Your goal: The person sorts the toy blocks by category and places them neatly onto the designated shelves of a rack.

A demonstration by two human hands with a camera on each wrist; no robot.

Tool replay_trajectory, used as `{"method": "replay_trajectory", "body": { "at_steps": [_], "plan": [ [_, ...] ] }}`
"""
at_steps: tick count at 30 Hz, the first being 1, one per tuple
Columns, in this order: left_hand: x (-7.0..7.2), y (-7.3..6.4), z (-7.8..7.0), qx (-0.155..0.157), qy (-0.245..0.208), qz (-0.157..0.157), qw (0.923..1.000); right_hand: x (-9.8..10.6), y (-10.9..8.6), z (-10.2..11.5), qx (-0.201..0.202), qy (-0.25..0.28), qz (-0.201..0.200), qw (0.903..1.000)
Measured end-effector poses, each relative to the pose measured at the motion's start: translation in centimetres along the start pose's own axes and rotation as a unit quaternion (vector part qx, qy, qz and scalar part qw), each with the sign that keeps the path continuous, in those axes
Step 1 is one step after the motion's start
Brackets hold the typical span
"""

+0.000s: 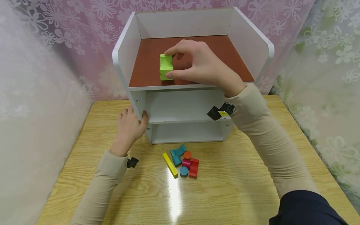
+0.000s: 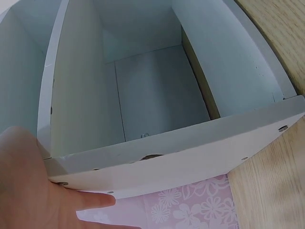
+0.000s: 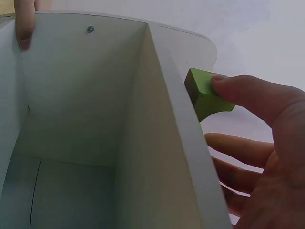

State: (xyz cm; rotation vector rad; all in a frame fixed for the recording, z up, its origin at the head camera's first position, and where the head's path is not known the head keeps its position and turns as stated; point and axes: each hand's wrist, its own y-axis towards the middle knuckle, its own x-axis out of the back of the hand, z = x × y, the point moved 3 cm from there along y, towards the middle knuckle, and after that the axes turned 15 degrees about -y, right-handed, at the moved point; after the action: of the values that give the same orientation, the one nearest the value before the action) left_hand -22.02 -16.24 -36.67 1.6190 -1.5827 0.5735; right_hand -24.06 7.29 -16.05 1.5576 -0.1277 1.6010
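The shelf unit [image 1: 180,106] stands on the desk [image 1: 225,187], with a curtain [image 1: 104,47] behind it. At the front of the unit's top board [image 1: 153,50], left of the unit's middle, a block [image 1: 166,69] sits between the right hand's [image 1: 199,64] thumb and fingers. The left hand [image 1: 130,125] is around the unit's left side. Loose blocks [image 1: 186,163] lie before the unit.

One block [image 1: 165,68] is lime green, a stick [image 1: 170,165] yellow, one arch [image 1: 178,151] teal, another arch [image 1: 194,168] red, a disc [image 1: 187,155] orange, another disc [image 1: 184,172] blue. The white shelf [image 1: 174,107] has a red-brown top board [image 1: 150,50]. Yellowish grain marks the table [image 1: 225,184]; white flowers cover the pink curtain [image 1: 104,18].
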Motion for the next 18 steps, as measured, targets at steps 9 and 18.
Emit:
{"method": "replay_trajectory", "body": {
  "at_steps": [9,18],
  "plan": [
    [-0.1,0.1,0.0,-0.001,-0.002,0.000,1.0000,-1.0,-0.2,-0.8,-0.005,0.029,0.017,0.9994],
    [-0.3,0.1,0.2,-0.001,-0.015,-0.004,0.9999,-0.8,-0.5,-0.4,0.012,-0.023,0.018,0.9995]
  ]
}}
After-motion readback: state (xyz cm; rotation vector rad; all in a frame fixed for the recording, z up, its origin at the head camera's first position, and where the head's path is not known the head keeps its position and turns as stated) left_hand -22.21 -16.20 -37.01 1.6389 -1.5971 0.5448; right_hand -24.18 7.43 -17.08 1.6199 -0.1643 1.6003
